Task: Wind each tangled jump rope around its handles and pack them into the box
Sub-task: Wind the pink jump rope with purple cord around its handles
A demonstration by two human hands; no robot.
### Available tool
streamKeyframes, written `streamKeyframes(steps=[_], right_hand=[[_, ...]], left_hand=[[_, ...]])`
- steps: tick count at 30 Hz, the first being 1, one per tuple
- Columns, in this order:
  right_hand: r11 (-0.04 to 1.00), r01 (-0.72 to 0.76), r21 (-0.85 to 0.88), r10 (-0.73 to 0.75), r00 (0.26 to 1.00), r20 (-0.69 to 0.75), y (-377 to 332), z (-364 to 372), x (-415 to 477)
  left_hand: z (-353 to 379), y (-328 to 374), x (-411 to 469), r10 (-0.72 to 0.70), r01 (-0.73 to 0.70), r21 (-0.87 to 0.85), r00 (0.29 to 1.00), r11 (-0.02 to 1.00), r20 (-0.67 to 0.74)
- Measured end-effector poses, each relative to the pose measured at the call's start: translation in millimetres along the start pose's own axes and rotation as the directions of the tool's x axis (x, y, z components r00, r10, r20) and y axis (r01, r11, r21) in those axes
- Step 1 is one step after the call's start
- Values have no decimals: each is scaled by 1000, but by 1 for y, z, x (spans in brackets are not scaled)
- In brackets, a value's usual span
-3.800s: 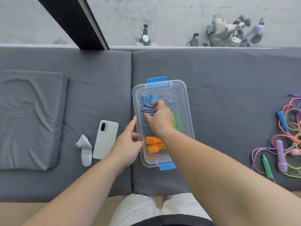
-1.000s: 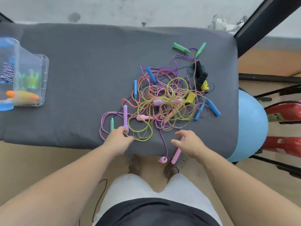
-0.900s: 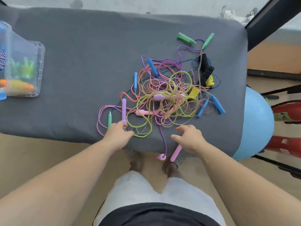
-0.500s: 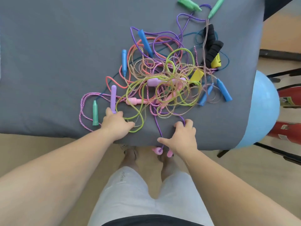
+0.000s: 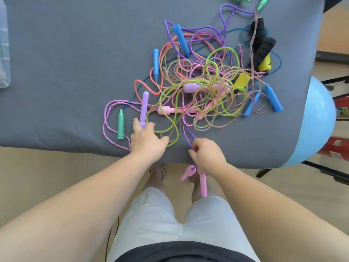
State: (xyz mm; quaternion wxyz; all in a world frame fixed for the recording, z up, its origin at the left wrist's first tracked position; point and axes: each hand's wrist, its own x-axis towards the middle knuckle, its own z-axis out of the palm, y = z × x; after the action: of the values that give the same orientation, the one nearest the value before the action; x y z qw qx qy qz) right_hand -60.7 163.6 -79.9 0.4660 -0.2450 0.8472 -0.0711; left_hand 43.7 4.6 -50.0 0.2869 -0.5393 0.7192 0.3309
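Most of the work remained: a big tangle of jump ropes point(image 5: 204, 86) lay on the grey cushion point(image 5: 66, 53), beside a blue ball point(image 5: 319, 121). The box point(image 5: 3, 53) barely showed at the left edge. The left hand point(image 5: 147, 142) pinched a lilac handle point(image 5: 144, 108); the right hand point(image 5: 207, 156) gripped a purple cord point(image 5: 188, 136) with pink handles point(image 5: 203, 183) dangling.

We look down on a grey mat point(image 5: 75, 53) heaped with tangled jump ropes point(image 5: 204, 82). Our left hand point(image 5: 147, 142) rests at the near end of a lilac handle point(image 5: 144, 108), beside a green handle point(image 5: 120, 123). Our right hand point(image 5: 207, 156) pinches a purple cord point(image 5: 188, 137) at the mat's edge, with two pink handles point(image 5: 203, 182) dangling below it.
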Motion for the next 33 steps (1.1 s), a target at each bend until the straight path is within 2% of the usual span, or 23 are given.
streamKeyframes(steps=[3,4,6,8,11,16,20,23,25,28,29,31,33], right_hand=[[962,17,274,-9,1000,-30,-17,-13,-26],[941,40,337,-30,999,-35,-23,-20,-36],[907,92,410,-81,996,-45,-36,-39,-58],[893,155,423,-144,988,-58,-47,-60,-86],[874,257,413,-235,966,-104,-64,-92,-135],[797,491,352,-402,866,-298,-91,-131,-205],[736,636,231,-497,740,-453,-104,-164,-244],[660,738,144,-597,630,-496,-103,-189,-266],[627,765,149,-567,579,-586,-98,-205,-279],[608,752,255,-339,536,-773,-89,-239,-290],[626,740,245,-318,529,-786,-88,-254,-290],[652,722,231,-405,590,-699,-93,-282,-288],[580,761,291,-517,620,-590,-100,-298,-280]], left_hand=[[-3,-1,-27,83,-84,-3,991,996,-105],[-4,-2,-38,130,-136,-52,985,989,-110],[-12,1,-63,186,-186,-258,982,948,-26],[-22,6,-94,226,-152,-470,968,869,106],[-44,19,-140,310,-82,-698,928,711,207],[-100,60,-197,403,-141,-835,909,532,103],[-140,90,-240,490,-255,-831,871,494,24],[-167,112,-268,549,-350,-803,835,482,-34],[-185,126,-281,587,-424,-783,804,456,-94],[-214,146,-299,667,-594,-644,725,482,-170],[-221,153,-307,704,-659,-564,687,498,-182],[-234,167,-327,781,-790,-348,590,505,-203],[-243,180,-345,839,-874,-160,486,459,-245]])
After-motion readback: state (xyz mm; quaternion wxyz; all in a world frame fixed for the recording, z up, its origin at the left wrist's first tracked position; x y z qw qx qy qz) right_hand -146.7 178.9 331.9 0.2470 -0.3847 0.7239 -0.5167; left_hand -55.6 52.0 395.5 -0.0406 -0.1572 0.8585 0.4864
